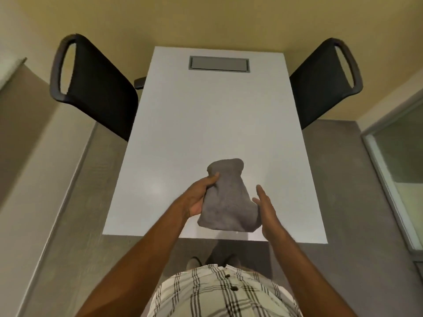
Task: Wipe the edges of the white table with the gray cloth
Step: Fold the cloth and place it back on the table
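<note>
Cloth, gray soft terry [225, 197], hangs above the white rectangular table [206, 124] by its near edge, pinched by the left hand [201, 195]; right hand [265, 207] spread beside it. Bunch it flat, then press along the rim.

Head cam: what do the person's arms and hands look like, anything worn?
Both forearms are bare to the bottom of the frame: no sleeves visible. The left hand and right hand have no gloves, and no rings, watch or bands are visible. The only clothing in view is a cream button-front shirt with dark plaid lines.

office: cable-hatch table [206, 124], mesh chairs [96, 88]
</note>
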The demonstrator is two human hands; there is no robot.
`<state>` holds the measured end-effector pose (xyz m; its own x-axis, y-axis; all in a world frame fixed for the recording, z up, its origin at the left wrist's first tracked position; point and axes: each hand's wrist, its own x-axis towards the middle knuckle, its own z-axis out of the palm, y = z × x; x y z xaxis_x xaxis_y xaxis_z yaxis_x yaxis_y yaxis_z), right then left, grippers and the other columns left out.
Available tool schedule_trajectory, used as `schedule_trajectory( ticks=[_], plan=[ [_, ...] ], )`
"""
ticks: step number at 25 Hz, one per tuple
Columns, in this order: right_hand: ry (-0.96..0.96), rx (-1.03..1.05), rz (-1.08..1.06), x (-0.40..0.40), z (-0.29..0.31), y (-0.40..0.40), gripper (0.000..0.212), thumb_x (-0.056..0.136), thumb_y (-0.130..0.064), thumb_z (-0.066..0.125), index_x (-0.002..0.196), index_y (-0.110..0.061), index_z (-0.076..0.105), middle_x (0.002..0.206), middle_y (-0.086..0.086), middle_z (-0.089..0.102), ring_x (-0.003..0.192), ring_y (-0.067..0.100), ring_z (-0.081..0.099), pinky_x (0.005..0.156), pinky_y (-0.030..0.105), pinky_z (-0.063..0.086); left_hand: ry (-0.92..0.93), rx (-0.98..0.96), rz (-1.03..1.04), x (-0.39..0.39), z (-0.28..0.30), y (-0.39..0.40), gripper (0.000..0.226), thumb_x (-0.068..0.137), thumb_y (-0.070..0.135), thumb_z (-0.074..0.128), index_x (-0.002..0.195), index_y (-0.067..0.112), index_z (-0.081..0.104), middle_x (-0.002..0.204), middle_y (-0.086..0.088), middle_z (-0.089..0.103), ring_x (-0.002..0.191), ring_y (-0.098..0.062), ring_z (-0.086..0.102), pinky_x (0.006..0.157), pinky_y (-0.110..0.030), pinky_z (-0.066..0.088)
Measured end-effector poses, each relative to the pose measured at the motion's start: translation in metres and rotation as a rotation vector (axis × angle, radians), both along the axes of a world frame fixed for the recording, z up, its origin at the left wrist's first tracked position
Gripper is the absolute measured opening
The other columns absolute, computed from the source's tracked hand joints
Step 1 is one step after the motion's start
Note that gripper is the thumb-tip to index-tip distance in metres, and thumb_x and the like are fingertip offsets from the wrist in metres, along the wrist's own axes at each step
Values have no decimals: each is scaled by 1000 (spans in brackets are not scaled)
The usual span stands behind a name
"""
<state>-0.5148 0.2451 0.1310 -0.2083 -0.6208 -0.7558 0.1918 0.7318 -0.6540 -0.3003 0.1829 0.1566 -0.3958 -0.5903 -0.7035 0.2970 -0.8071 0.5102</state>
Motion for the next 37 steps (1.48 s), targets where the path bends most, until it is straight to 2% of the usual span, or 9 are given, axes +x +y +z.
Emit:
schedule_trajectory(
  ticks=[4,9,15,22,26,30,32,34,37],
  plan=[
    [-300,97,171,-23,14,-26,71,94,-70,56,133,-12,68,132,12,72,123,36,68,96,47,58,-60,-38,30,10,11,-15,60,90,43,73,135,5,66,130,-19,73,127,-33,65,120,-48,44],
    [-127,-202,238,-18,26,-59,35,99,-28,68,132,-15,68,129,9,74,120,32,68,98,48,57,-85,-97,150,36,12,-27,46,104,42,58,132,8,68,133,-14,72,120,-26,70,111,-43,51],
    [58,-343,326,21,37,-91,30,102,-28,64,132,-24,63,123,0,73,107,21,71,66,24,54,-309,-278,-64,78,1,-41,42,105,36,60,146,27,57,142,-4,66,131,-26,64,105,-50,57],
    [205,-352,346,108,19,-138,36,100,-23,69,135,-21,61,126,8,69,109,22,68,74,28,56,-589,-254,40,165,-18,-89,46,99,16,69,141,15,51,134,-16,64,114,-29,66,85,-38,61],
    [273,-305,399,158,20,-164,62,93,-16,77,144,-24,43,129,10,65,99,16,64,66,24,51,-688,-380,-16,213,-26,-113,55,93,7,74,141,18,50,129,-12,62,113,-27,64,79,-27,55],
    [338,-341,680,187,12,-184,107,87,-4,80,166,-32,12,146,-4,43,130,15,47,105,31,48,-924,-571,-240,245,-32,-131,53,90,0,75,137,16,55,123,1,59,110,-21,60,86,-25,53],
    [509,-382,798,202,7,-190,84,88,-1,70,159,-28,34,142,-5,47,129,12,47,102,21,40,-1002,-637,-270,258,-37,-141,45,91,0,73,131,13,60,123,0,61,110,-20,60,89,-26,52],
    [659,-400,816,216,2,-197,49,86,-4,67,130,-27,63,121,0,61,112,18,58,82,10,38,-1033,-662,-241,274,-45,-151,31,92,4,72,121,13,67,119,-3,65,106,-20,63,83,-18,49],
    [700,-384,750,230,-10,-213,22,80,-22,71,101,-29,74,106,1,60,103,17,55,76,11,38,-955,-558,-90,296,-57,-166,11,90,14,75,99,21,75,116,-6,68,106,-19,63,87,-25,51]
  ],
)
